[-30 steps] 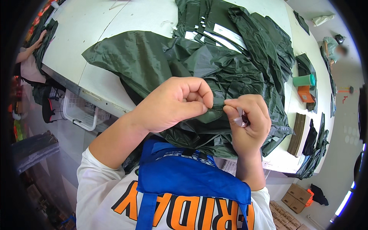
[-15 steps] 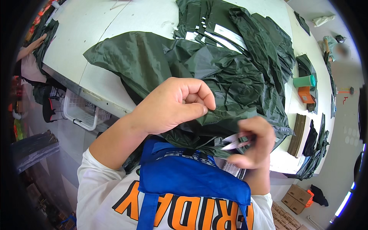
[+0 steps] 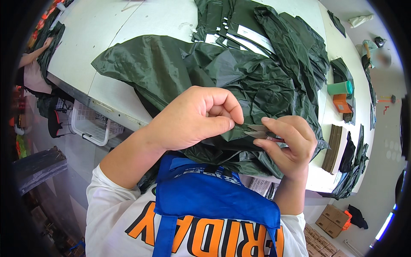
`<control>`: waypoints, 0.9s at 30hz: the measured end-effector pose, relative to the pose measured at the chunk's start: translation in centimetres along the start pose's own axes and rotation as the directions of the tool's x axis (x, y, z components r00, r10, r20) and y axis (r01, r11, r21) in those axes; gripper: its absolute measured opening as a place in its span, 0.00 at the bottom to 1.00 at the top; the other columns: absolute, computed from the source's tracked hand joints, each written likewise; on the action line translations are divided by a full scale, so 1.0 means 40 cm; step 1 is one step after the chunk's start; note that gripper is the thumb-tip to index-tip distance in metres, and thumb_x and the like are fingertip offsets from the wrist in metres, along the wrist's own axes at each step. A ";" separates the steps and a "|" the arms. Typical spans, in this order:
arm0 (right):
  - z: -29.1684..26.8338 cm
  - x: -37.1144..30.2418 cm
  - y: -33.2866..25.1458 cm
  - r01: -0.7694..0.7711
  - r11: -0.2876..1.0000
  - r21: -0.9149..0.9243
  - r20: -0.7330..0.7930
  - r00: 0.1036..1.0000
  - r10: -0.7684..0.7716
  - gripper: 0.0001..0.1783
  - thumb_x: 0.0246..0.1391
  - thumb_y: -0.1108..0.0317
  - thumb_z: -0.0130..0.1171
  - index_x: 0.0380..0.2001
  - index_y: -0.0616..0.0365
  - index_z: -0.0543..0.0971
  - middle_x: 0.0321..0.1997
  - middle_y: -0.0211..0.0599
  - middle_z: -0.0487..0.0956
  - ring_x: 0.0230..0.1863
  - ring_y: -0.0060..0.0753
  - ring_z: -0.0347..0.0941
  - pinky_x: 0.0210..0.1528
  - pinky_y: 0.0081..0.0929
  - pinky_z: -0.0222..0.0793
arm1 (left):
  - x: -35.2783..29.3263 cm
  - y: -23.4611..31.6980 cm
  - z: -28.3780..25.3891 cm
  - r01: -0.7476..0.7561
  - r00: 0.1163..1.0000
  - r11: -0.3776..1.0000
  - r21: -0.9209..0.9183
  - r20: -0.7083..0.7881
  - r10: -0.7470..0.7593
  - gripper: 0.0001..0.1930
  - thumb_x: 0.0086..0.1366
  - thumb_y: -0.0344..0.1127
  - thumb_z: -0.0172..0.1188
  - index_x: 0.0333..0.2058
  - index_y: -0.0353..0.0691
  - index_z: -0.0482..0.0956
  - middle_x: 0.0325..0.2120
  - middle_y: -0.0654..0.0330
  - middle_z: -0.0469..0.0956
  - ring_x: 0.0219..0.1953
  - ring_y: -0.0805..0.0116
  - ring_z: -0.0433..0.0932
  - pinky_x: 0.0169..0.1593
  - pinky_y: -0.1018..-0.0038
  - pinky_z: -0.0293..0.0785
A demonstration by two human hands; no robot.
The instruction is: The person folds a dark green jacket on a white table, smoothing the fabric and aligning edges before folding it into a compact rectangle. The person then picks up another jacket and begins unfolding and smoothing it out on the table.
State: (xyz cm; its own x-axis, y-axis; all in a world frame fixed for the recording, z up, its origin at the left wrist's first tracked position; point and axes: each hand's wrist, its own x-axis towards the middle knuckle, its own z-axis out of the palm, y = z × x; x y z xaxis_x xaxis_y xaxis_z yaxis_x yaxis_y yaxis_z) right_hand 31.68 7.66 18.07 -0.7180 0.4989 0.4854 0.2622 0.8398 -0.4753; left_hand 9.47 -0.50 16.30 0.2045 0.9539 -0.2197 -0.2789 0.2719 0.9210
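A crumpled dark green garment of thin, shiny fabric (image 3: pixel 162 60) spreads over the near side of the table and hangs off its edge. My left hand (image 3: pixel 201 113) pinches a bit of this fabric between thumb and forefinger, its other fingers curled. Just to the right, my right hand (image 3: pixel 293 143) grips small thread snips (image 3: pixel 258 131) between thumb and fingers. Their two blades point left, parted, close to the fabric by my left fingertips. Whether a thread lies between the blades is too small to tell.
Folded green pieces with white labels (image 3: pixel 252 38) lie at the back of the white table (image 3: pixel 128 25). On the right are a green cup (image 3: pixel 339 88) and an orange box (image 3: pixel 341 103). A white basket (image 3: pixel 92 124) sits below the left edge. Two other people work farther off.
My right hand has moved up from near the apron, bringing the snips up beside my left fingertips. My left hand has hardly moved and keeps its pinch.
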 end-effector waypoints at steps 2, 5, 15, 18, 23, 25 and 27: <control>0.002 -0.001 0.003 0.016 1.000 -0.012 0.000 1.000 -0.016 0.21 0.29 0.65 0.74 0.32 0.57 0.82 0.22 0.28 0.77 0.20 0.27 0.70 0.23 0.25 0.59 | 0.002 -0.002 0.001 -0.004 1.000 1.000 -0.029 0.005 0.004 0.05 0.59 0.23 0.57 0.35 0.34 0.76 0.30 0.66 0.77 0.32 0.84 0.73 0.38 0.85 0.70; -0.006 -0.013 0.014 -0.028 0.994 0.109 0.048 0.999 0.022 0.22 0.29 0.62 0.75 0.32 0.58 0.82 0.25 0.29 0.78 0.22 0.24 0.70 0.23 0.22 0.58 | 0.000 -0.004 0.002 0.000 1.000 1.000 -0.022 -0.001 -0.001 0.05 0.59 0.22 0.56 0.35 0.34 0.76 0.31 0.66 0.77 0.32 0.84 0.73 0.38 0.85 0.69; -0.048 -0.036 0.051 -0.351 0.752 0.558 0.120 0.931 0.346 0.10 0.35 0.69 0.70 0.23 0.58 0.79 0.21 0.31 0.74 0.23 0.27 0.69 0.27 0.25 0.63 | -0.019 -0.020 -0.046 -0.409 0.794 0.277 0.870 0.189 0.578 0.17 0.51 0.32 0.69 0.40 0.41 0.75 0.34 0.58 0.78 0.35 0.66 0.79 0.40 0.74 0.73; -0.175 -0.085 0.100 -0.089 0.433 0.897 -0.145 0.866 0.479 0.11 0.49 0.65 0.64 0.32 0.59 0.77 0.34 0.41 0.78 0.37 0.37 0.75 0.45 0.36 0.72 | -0.051 -0.032 -0.237 -0.111 0.836 0.403 0.909 -0.134 0.531 0.10 0.51 0.27 0.65 0.33 0.38 0.77 0.28 0.58 0.76 0.31 0.65 0.77 0.35 0.72 0.71; -0.346 -0.121 0.230 -0.009 0.080 0.997 -0.045 0.765 0.642 0.18 0.63 0.59 0.50 0.46 0.63 0.76 0.52 0.48 0.77 0.55 0.51 0.71 0.59 0.51 0.63 | -0.139 0.000 -0.324 0.088 0.820 0.412 0.907 -0.301 0.488 0.06 0.54 0.25 0.61 0.32 0.34 0.76 0.25 0.58 0.75 0.25 0.67 0.73 0.32 0.75 0.69; -0.377 -0.110 0.270 -0.039 0.077 0.996 -0.017 0.786 0.618 0.20 0.64 0.58 0.48 0.48 0.63 0.75 0.54 0.48 0.76 0.55 0.50 0.71 0.60 0.51 0.61 | -0.157 0.023 -0.292 0.141 0.862 0.549 0.824 -0.375 0.340 0.05 0.55 0.25 0.60 0.31 0.34 0.76 0.25 0.58 0.75 0.26 0.67 0.73 0.33 0.75 0.69; -0.425 -0.113 0.338 -0.050 0.061 0.997 0.004 0.802 0.598 0.20 0.64 0.58 0.48 0.49 0.62 0.76 0.54 0.48 0.76 0.56 0.48 0.70 0.61 0.49 0.60 | -0.179 0.053 -0.275 0.251 0.895 0.532 0.809 -0.404 0.191 0.03 0.56 0.24 0.58 0.31 0.33 0.75 0.23 0.58 0.74 0.26 0.69 0.72 0.33 0.75 0.69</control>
State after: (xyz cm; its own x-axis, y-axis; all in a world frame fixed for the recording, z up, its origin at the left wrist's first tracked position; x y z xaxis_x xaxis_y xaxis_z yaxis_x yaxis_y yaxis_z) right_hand 49.42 20.40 21.91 -0.4213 0.9012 0.1021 -0.5907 -0.1872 -0.7849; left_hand -2.89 -5.35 16.29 -0.2491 0.9568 -0.1501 0.6621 0.2814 0.6946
